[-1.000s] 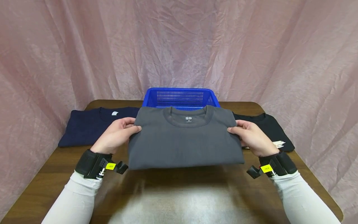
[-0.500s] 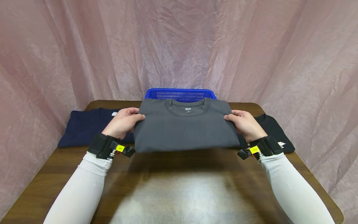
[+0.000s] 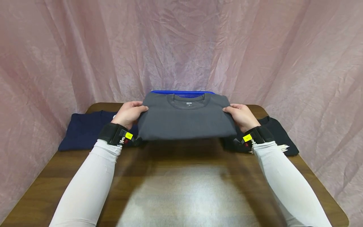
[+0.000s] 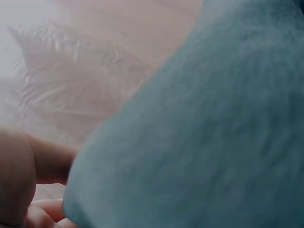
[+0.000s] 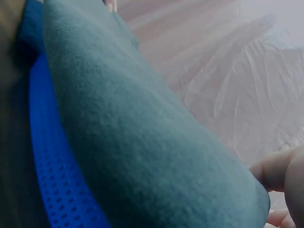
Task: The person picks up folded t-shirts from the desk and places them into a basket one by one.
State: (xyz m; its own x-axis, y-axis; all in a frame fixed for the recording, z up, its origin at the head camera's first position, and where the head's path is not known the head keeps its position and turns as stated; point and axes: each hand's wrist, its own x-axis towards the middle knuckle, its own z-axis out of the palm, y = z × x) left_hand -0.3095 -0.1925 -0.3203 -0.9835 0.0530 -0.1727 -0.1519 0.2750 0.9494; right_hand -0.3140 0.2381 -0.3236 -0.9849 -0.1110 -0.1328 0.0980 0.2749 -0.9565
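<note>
A folded dark grey T-shirt (image 3: 185, 121), its collar and white neck print facing up, hangs above the table between both hands. My left hand (image 3: 129, 114) pinches its left side, thumb on top and fingers beneath. On the opposite side my right hand (image 3: 242, 116) grips the edge the same way. Behind and below the shirt is a blue plastic basket (image 3: 181, 93), mostly hidden in the head view. Its perforated wall (image 5: 59, 171) shows under the shirt in the right wrist view, where the cloth looks greenish.
A folded navy shirt (image 3: 82, 132) lies on the wooden table (image 3: 181, 195) at left. At right is a folded black shirt (image 3: 279, 134) with a white print, partly behind the right arm. Pink curtains (image 3: 181, 44) hang behind the table.
Both hands have carried the grey T-shirt forward, away from the body and over the basket. It now covers all but the basket's far rim.
</note>
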